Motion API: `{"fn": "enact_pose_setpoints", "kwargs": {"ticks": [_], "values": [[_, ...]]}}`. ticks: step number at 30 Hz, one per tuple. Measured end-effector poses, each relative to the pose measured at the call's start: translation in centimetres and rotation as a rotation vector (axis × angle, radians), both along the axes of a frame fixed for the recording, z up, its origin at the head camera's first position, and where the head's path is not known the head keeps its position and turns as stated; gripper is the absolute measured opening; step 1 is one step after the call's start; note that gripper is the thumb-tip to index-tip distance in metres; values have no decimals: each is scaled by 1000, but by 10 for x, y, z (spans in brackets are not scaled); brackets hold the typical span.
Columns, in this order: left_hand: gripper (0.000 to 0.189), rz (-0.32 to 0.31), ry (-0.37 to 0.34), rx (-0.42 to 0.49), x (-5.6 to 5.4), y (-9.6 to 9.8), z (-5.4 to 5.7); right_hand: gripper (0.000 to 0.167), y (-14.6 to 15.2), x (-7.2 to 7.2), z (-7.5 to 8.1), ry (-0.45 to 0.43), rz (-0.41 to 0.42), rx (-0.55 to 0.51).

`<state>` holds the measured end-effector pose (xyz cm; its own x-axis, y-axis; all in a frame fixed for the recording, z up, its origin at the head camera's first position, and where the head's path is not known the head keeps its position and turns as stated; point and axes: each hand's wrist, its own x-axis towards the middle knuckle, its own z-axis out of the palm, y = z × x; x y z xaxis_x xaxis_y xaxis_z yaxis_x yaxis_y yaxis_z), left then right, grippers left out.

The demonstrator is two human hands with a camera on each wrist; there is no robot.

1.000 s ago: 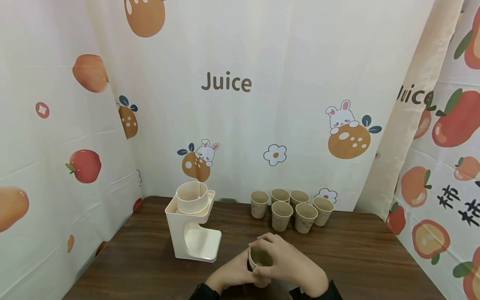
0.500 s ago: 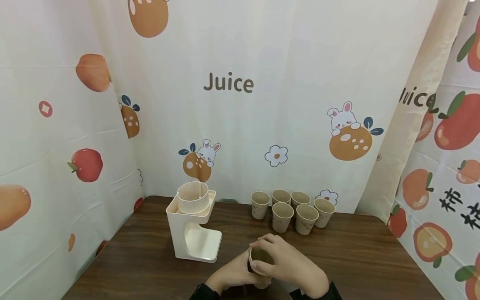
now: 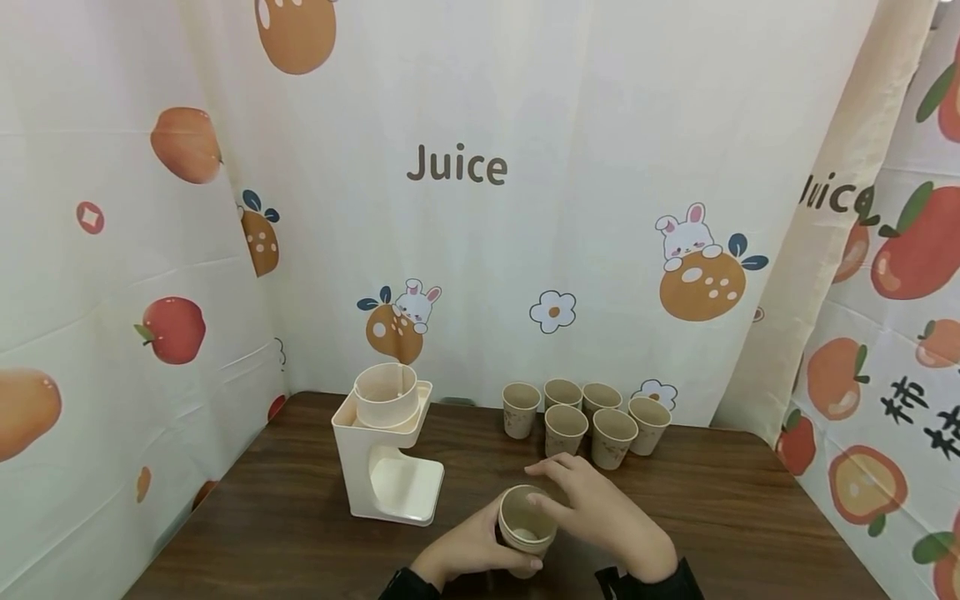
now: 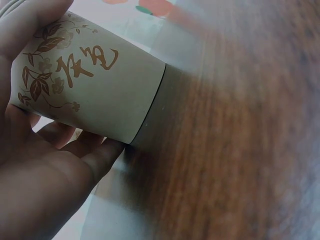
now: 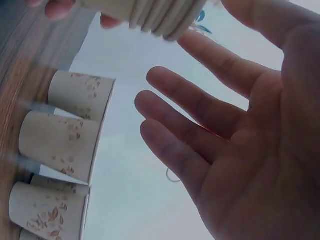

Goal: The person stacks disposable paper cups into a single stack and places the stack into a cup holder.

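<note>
A stack of nested paper cups (image 3: pixel 527 527) stands at the table's near edge, mouth up. My left hand (image 3: pixel 472 540) grips it from the left, thumb and fingers round its wall. In the left wrist view, the outermost cup (image 4: pixel 95 82) shows brown leaves and characters, its base close above or on the wood; I cannot tell which. Several layered rims (image 5: pixel 165 17) appear in the right wrist view. My right hand (image 3: pixel 600 510) hovers at the stack's right, apart from it or barely at the rim, fingers extended. Nothing lies in its palm (image 5: pixel 270 145).
Several separate paper cups (image 3: pixel 613 437) stand upright in a cluster at the back right of the brown wooden table (image 3: pixel 735 517). Left of my hands is a cream-white stand (image 3: pixel 352 475) with a round holder (image 3: pixel 386 408) on top and a flat base. Printed curtains (image 3: pixel 465 250) enclose the table.
My right hand has lifted off the stack's rim and moved right, its fingers opening. The left hand keeps its grip, and the stack's mouth now shows more fully.
</note>
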<state>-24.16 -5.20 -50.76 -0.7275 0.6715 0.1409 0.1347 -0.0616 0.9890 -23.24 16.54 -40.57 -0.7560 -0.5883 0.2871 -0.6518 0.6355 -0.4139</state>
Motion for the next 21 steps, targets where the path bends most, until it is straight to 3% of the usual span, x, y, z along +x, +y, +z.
{"fn": "enact_pose_setpoints", "kwargs": {"ticks": [14, 21], "values": [[75, 36, 34, -11, -2, 1, -4, 27, 9, -21, -12, 155, -65, -21], [74, 39, 36, -2, -2, 1, -5, 28, 12, -32, -22, 171, -83, -37]]}}
